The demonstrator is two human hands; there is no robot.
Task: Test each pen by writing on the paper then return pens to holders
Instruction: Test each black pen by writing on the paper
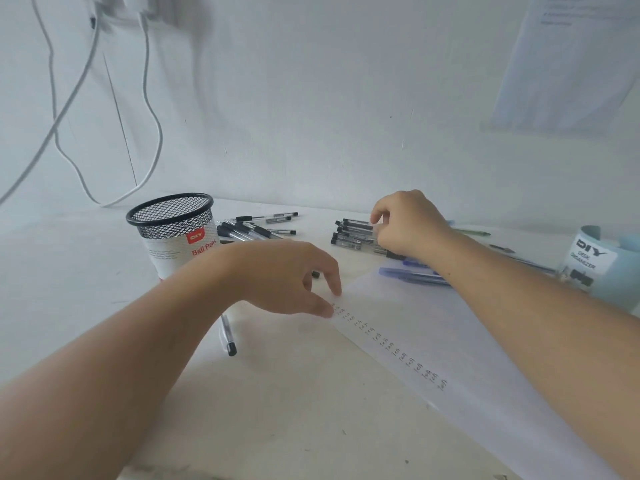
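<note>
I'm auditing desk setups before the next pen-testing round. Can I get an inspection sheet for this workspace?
Surface: white desk, lightly marked.
Job's things: paper with a row of test marks; mesh holder; blue DIY desk organizer; loose pens in piles.
Clutter: nothing seen.
Grippers: left hand fingertips press the paper; right hand pinches a black-capped pen.
Cables: white cables hang down the wall.
Surroundings: printed sheet on the wall.

Right hand (408, 223): the curled fingers (379, 216) cover the black-capped pens (349, 233); which pen they grip cannot be told. The left forearm (194, 289) hides the mesh holder (169, 216) base and part of its label. Marks on the paper (388, 344) are too small to read. The wall sheet (568, 64) is blurred and cropped at the top edge.
</note>
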